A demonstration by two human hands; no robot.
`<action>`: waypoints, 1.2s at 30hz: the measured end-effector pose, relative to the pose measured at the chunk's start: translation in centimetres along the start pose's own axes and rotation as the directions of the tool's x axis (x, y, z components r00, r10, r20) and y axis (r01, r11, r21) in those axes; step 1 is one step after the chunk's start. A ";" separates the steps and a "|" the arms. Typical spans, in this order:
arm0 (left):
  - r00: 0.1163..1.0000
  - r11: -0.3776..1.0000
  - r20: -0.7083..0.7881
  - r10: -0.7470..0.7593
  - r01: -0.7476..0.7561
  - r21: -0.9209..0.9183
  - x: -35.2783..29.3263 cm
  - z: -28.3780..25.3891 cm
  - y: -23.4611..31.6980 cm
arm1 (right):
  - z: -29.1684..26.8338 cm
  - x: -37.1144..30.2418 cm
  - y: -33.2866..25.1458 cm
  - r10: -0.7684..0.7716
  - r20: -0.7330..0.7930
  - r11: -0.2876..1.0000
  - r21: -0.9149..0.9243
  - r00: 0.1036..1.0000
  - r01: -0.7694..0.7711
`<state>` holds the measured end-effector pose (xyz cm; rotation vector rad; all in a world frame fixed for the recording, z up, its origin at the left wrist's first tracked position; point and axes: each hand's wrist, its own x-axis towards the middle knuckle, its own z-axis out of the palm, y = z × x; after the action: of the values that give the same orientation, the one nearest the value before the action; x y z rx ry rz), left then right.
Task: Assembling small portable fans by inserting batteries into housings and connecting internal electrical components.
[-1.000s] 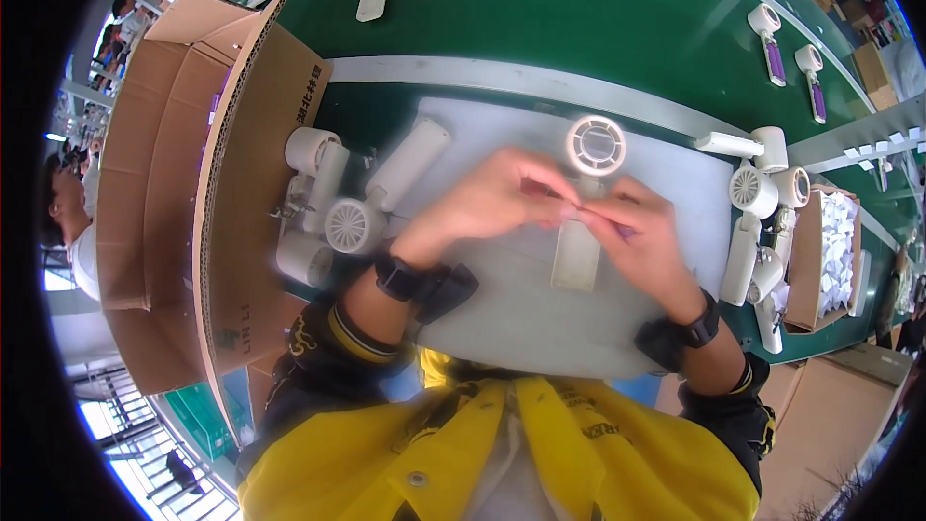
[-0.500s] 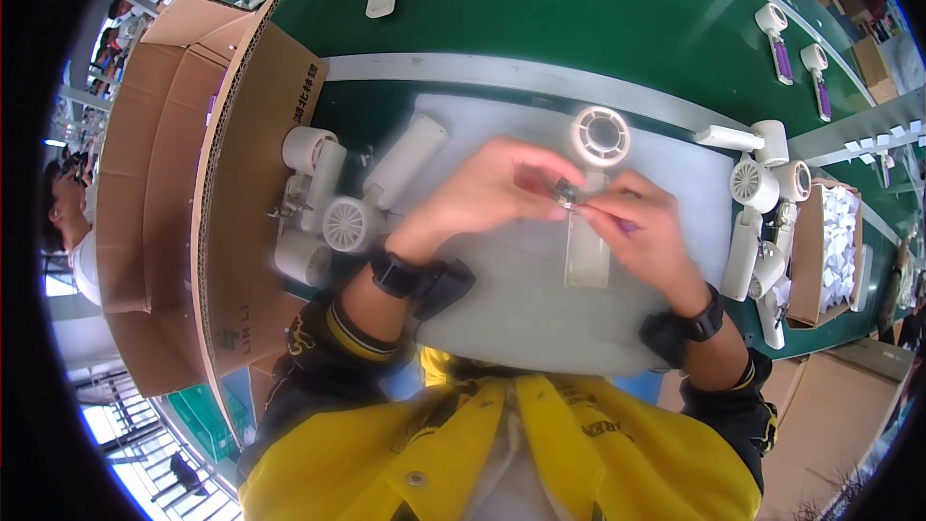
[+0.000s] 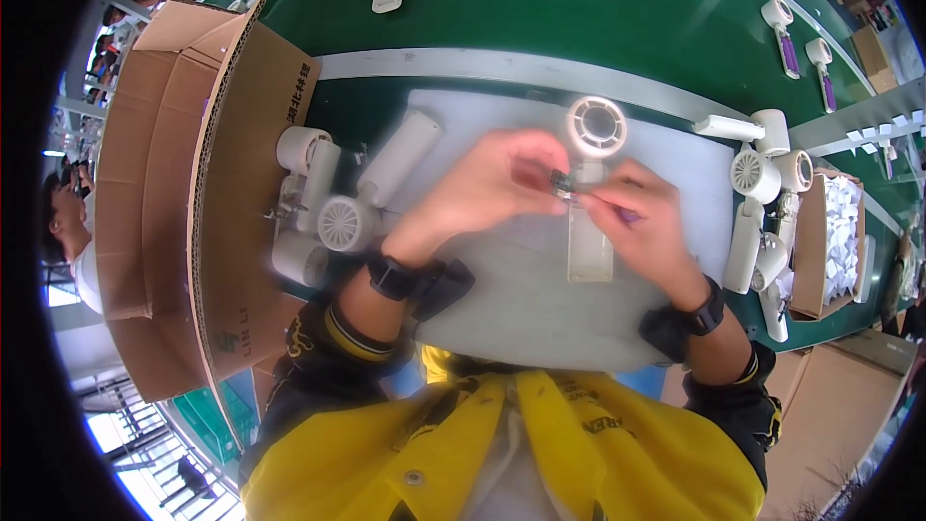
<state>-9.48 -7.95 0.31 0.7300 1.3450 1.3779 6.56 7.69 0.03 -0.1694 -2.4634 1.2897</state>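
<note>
Between the fingertips of my left hand [image 3: 492,183] is a small circuit board [image 3: 559,181] with a metallic part. My right hand [image 3: 639,220] pinches at its near right edge, fingers closed. Under the right fingers shows a bit of a purple cylinder [image 3: 629,215], mostly hidden. Below both hands, an open white handheld fan [image 3: 590,249] lies on the pale mat [image 3: 502,299], its round head [image 3: 597,125] pointing away from me. The hands cover the joint between head and handle. Any wires there are too blurred to make out.
A tall open cardboard box [image 3: 246,203] stands at the left. White fan parts [image 3: 344,222] lie beside it, and more fan bodies [image 3: 754,178] are piled at the right near a box of white pieces [image 3: 841,241]. Beyond a metal rail [image 3: 463,63], several fans rest on a green surface [image 3: 579,10].
Both hands stay together over the fan. The circuit board has turned slightly and shifted a little toward the left fingers. The whole view has moved slightly.
</note>
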 end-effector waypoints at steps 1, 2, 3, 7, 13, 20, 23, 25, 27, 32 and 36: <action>1.000 1.000 0.000 -0.001 0.001 0.000 0.0 0.0 0.0 | 0.0 0.0 0.0 -0.004 0.004 1.000 -0.004 1.000 0.004; 1.000 1.000 -0.011 0.010 -0.010 0.006 0.0 0.2 -0.1 | -0.1 0.0 0.0 -0.006 0.009 1.000 -0.008 1.000 0.006; 1.000 1.000 -0.023 0.021 -0.021 0.013 0.0 0.3 -0.1 | -0.1 -0.1 0.0 -0.005 0.010 1.000 -0.007 1.000 0.005; 0.996 0.996 -0.061 0.062 -0.058 0.068 -0.1 0.7 0.3 | -0.2 -0.4 0.1 -0.093 0.025 0.987 -0.131 0.995 0.095; 0.988 0.981 -0.055 0.147 -0.138 0.137 -0.2 1.0 -0.1 | -0.4 0.1 0.4 -0.180 0.078 0.956 -0.222 0.981 0.193; 0.954 0.870 0.005 0.299 -0.275 0.408 -0.2 1.8 0.6 | 0.3 0.1 -0.8 -0.011 -0.090 0.993 -0.122 0.996 0.000; 0.965 0.905 -0.051 0.257 -0.222 0.362 -0.2 2.2 0.4 | 0.1 0.4 -0.8 -0.057 -0.080 0.989 -0.142 0.995 0.046; 0.969 0.921 -0.078 0.234 -0.196 0.337 -0.2 2.3 0.3 | 0.0 0.3 -0.5 -0.086 -0.066 0.986 -0.150 0.994 0.075; 0.958 0.913 -0.092 0.272 -0.226 0.339 -0.1 2.3 0.0 | 0.1 0.2 -0.1 -0.100 -0.058 0.984 -0.154 0.993 0.090; 0.944 0.871 -0.104 0.314 -0.242 0.426 -0.1 2.1 -0.2 | 0.3 0.0 0.3 -0.124 -0.112 0.984 -0.144 0.986 0.107; 0.905 0.742 -0.034 0.425 -0.327 0.585 -0.1 1.9 -0.3 | 0.2 0.0 0.2 -0.129 -0.114 0.978 -0.179 0.985 0.108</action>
<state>-7.65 -7.50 0.42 1.3807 1.8521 1.3682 6.48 7.66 -0.23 -0.1389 -2.4360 0.9869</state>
